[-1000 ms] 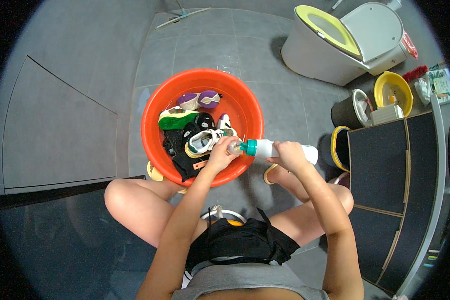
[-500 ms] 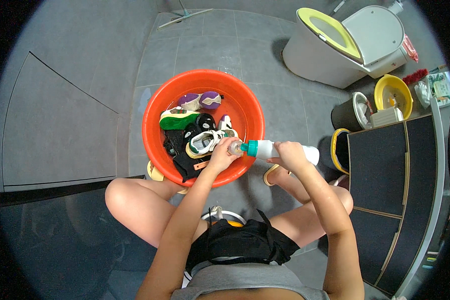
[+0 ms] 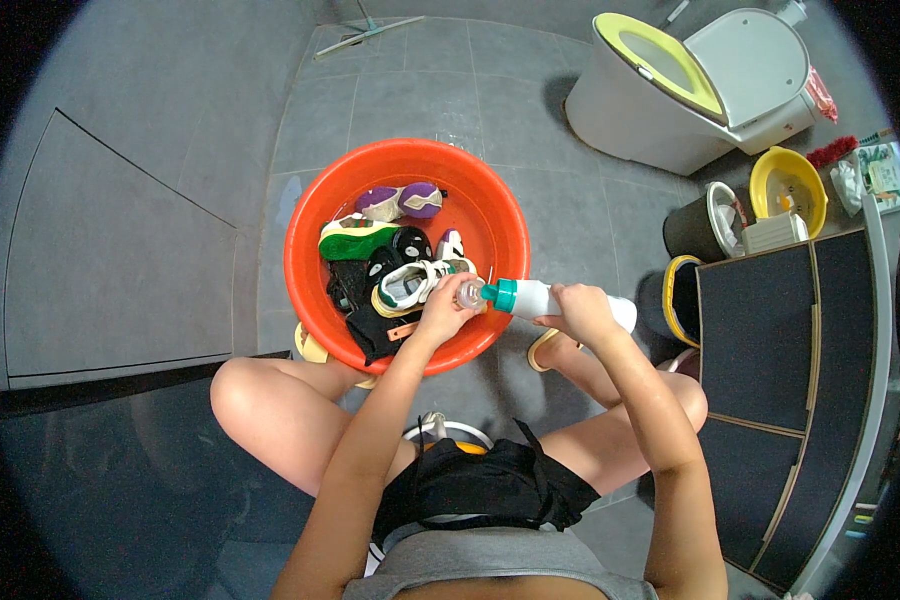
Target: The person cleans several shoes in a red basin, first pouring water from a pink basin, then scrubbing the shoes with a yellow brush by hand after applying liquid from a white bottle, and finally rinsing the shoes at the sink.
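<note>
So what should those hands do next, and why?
Probably the right hand should gently tip the white plastic bottle with a green top, because its green spout points at the small clear cup that the left hand holds.

No lettering, number or sign is legible. The green-and-white pack (image 3: 882, 178) near the right edge bears printed marks, too small to read. On the white bottle (image 3: 532, 299) with the green cap, any wording is likewise unreadable at this size.
</note>
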Available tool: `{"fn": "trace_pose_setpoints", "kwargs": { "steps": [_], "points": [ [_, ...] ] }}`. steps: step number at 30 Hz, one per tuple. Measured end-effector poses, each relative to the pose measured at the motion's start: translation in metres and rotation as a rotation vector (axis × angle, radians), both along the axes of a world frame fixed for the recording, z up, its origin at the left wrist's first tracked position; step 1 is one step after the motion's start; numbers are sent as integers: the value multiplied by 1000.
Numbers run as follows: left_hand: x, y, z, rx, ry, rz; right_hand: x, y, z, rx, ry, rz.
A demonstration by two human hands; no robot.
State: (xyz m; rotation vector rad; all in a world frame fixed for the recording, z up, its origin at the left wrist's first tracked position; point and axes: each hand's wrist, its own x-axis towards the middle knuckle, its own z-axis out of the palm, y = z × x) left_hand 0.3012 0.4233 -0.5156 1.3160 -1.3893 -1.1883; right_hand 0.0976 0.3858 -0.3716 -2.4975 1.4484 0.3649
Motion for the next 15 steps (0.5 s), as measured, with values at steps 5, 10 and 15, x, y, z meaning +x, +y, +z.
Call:
{"fn": "trace_pose_setpoints", "kwargs": {
  "steps": [5, 10, 15],
  "points": [
    [0, 0, -10, 54, 200, 72, -5, 0, -5, -1, -32, -31],
    [3, -7, -7, 144, 449, 113, -27, 0, -16, 49, -190, -259],
    [-2, -8, 3, 134, 472, 171, -70, -4, -87, 15, -500, -648]
  ]
}}
